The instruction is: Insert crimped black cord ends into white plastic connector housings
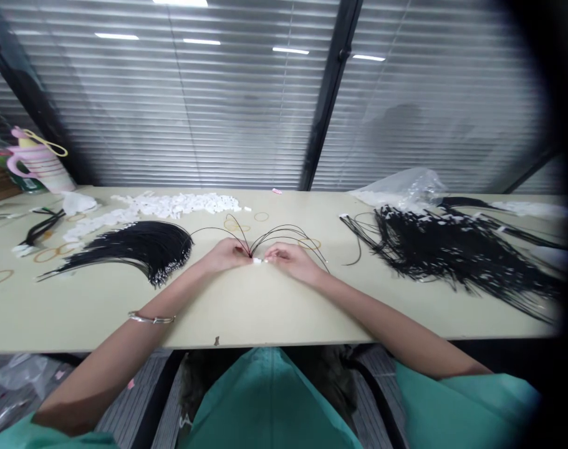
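Near the middle of the table my left hand (228, 254) is closed on a few thin black wires (250, 248). A small white connector housing (257, 260) sits at their end, just beyond my left fingertips. My right hand (290, 259) pinches a thin wire close to the housing, with a small pale tip showing at its fingers. Loose wire lengths arc up and away behind both hands. To the left of my left hand lies a fanned bundle of black wires (138, 246) with pale ends.
Many white connector housings (185, 204) are strewn at the back left. A large heap of black wires with white connectors (452, 249) covers the right side, beside a clear plastic bag (405, 187). Rubber bands (47, 254) lie about. A pink cup (45, 165) stands far left.
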The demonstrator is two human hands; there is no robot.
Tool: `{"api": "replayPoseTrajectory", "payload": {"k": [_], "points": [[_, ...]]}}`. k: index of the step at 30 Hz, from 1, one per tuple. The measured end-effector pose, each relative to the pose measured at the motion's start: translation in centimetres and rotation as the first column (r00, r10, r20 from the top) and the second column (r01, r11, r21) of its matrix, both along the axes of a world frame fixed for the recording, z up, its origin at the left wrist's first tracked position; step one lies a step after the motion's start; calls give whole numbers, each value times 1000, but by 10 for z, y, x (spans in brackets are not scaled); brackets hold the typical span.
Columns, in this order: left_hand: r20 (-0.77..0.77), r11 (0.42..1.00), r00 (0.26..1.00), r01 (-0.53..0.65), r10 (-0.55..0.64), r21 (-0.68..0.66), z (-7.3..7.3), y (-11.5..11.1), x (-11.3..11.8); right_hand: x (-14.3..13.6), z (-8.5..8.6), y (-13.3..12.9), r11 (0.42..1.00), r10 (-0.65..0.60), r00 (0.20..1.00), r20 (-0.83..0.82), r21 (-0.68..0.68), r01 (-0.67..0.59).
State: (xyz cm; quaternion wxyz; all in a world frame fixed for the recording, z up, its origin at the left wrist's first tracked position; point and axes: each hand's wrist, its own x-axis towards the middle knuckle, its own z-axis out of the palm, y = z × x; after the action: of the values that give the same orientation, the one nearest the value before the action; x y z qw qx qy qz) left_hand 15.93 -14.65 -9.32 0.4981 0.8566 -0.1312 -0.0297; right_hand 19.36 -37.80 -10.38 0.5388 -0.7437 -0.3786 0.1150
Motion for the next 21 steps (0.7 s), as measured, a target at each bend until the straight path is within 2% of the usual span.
{"api": "replayPoseTrajectory", "payload": {"k": [3, 8, 15, 17, 21], "points": [[0, 1000, 1000, 18, -18, 22, 2, -1, -2, 0, -4, 0, 997, -37, 992, 124, -64, 45], [91, 991, 991, 91, -100, 94, 6, -4, -7, -1, 0, -2, 983, -96, 932, 350, -115, 144], [129, 988, 985, 104, -118, 111, 4, -2, -5, -1, 8, -7, 976, 83, 869, 487, -214, 27], [137, 984, 981, 120, -138, 134, 5, -2, -6, 0, 9, -9, 970, 128, 867, 481, -245, -7], [148, 980, 979, 119, -142, 157, 7, -2, -7, 0, 12, -11, 964, 134, 886, 444, -267, -12]]}}
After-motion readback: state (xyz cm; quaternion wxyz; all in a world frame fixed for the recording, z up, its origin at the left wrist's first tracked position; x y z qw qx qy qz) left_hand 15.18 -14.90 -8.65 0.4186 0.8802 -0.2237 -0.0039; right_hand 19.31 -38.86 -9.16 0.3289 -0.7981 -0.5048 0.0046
